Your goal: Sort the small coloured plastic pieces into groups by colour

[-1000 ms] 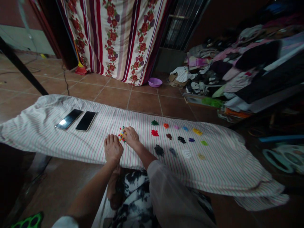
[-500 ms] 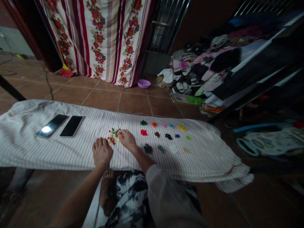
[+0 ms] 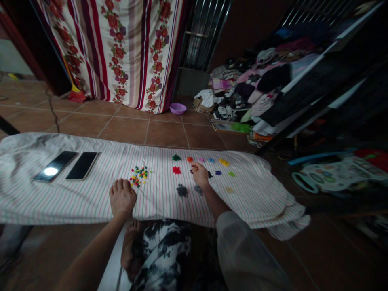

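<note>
My left hand [image 3: 123,197] rests on the striped cloth, palm down with its fingers out, just beside a mixed pile of tiny colored pieces [image 3: 140,174] in red, yellow, green and orange. Over the sorted piles is my right hand [image 3: 200,173], thumb and fingers pinched together; whatever is between them is too small to make out. Just beyond its fingertips lies the orange pile [image 3: 189,159], and to its left the red pile [image 3: 176,170]. The hand covers the brown pile and part of the black pile [image 3: 209,174]. Below are dark grey pieces [image 3: 182,190] and a grey pile [image 3: 198,189].
Green [image 3: 176,157], pink [image 3: 201,160], blue [image 3: 211,160], yellow [image 3: 224,162], dark blue [image 3: 218,172], lime [image 3: 231,174] and beige [image 3: 228,189] piles also lie on the striped cloth [image 3: 257,202]. Two phones [image 3: 55,166] lie at the left. A purple basin [image 3: 178,108] stands on the floor.
My right hand has moved right from the mixed pile to the sorted piles, still pinched. My left hand stays beside the mixed pile. The view has shifted slightly.
</note>
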Demonstrator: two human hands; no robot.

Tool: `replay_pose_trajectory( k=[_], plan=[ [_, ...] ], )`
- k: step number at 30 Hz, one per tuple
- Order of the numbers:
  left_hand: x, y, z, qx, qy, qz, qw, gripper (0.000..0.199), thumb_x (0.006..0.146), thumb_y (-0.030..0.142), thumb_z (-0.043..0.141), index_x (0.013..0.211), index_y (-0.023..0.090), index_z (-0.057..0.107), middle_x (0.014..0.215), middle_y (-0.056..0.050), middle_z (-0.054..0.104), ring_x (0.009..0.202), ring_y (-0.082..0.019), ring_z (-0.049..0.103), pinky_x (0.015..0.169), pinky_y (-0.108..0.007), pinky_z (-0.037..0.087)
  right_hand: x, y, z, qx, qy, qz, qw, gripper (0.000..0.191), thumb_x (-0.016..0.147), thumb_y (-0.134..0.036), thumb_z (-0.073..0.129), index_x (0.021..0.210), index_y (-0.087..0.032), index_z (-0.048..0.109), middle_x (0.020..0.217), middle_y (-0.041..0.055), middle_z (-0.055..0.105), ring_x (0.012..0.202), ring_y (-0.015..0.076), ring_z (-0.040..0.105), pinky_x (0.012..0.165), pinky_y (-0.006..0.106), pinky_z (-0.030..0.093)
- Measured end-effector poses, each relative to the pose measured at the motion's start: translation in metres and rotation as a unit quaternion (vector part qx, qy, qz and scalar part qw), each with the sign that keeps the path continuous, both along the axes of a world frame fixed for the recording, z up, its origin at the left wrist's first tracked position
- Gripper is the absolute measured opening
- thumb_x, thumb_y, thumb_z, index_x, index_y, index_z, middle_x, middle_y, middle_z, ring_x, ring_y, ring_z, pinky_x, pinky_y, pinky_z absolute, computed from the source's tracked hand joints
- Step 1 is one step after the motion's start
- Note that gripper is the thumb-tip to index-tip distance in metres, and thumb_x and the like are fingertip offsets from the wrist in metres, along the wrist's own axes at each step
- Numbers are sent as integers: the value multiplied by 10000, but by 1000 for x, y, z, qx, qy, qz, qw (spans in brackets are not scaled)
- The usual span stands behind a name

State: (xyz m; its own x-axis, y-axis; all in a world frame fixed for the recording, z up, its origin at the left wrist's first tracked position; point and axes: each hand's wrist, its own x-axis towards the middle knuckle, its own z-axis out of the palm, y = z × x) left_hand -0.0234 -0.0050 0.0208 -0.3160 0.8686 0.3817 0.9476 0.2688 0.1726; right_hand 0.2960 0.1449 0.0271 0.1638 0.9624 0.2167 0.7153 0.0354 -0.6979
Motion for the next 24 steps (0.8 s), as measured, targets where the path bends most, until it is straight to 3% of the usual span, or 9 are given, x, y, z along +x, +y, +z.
replay_pose_trajectory(
  k=[9,16,24],
  plan=[
    [-1,1,-1,-11,16,2,1000,233,888,217,427,1022,136,600,1167,-178,627,1200,-322,514,982,-449,396,13,10,-16,-75,39,-38,996,305,772,-182,502,906,-231,772,893,45,753,865,205,701,872,330,533],
    [-1,1,1,-15,21,7,1000,240,905,229,403,1019,139,594,1159,-170,626,1181,-312,522,979,-435,392,21,11,-33,-51,72,-28,996,364,788,-229,457,961,-239,777,957,45,760,952,209,699,941,356,524],
    [0,0,1,-7,1,1,1000,251,900,228,395,1020,145,599,1167,-181,623,1187,-315,513,970,-454,392,19,8,-42,-18,153,0,988,375,823,-264,462,1063,-206,744,850,46,750,835,191,713,850,363,562]
  ],
)
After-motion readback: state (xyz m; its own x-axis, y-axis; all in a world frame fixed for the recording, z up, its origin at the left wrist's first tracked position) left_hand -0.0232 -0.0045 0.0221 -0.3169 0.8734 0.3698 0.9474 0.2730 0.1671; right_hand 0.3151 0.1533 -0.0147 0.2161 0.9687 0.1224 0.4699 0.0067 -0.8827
